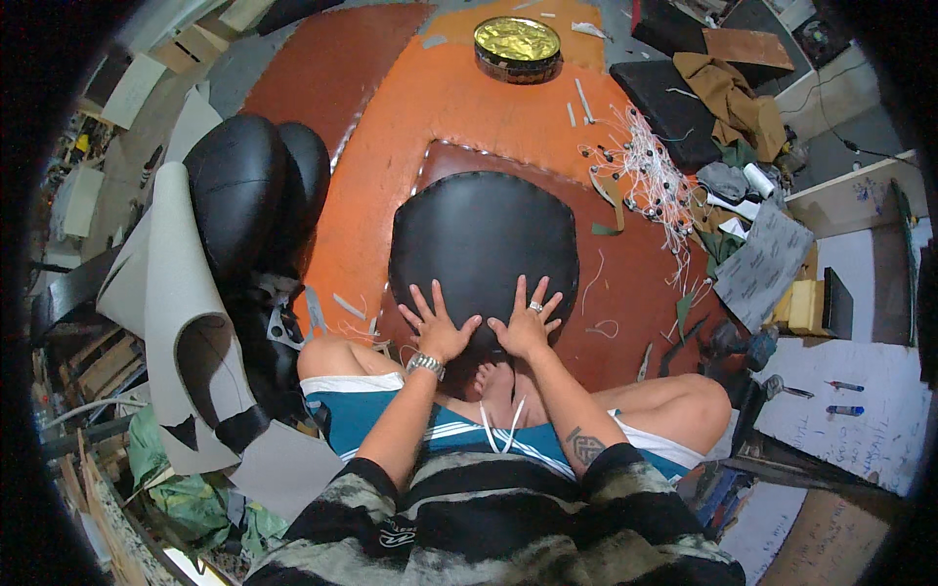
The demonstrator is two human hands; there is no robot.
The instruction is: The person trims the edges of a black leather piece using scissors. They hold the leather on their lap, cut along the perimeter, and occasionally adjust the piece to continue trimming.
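A black padded seat cushion (483, 239), rounded and with a stitched edge, lies flat on the floor mat before my crossed legs. Both palms press down on its near part. My left hand (438, 325), below a metal watch, has its fingers spread on the cushion's near left. To the right, my right hand (527, 319), with a ring on one finger, lies spread in the same way. The two thumbs point toward each other and stay slightly apart. Neither hand grips anything.
Black upholstered pads (237, 195) and a grey sheet roll (181, 293) stand at left. A round tin (517, 49) with a gold-coloured top sits far ahead. Tangled white cords (650, 166) and scraps lie right, near a foam block (807, 308). Orange and brown matting (371, 127) covers the floor.
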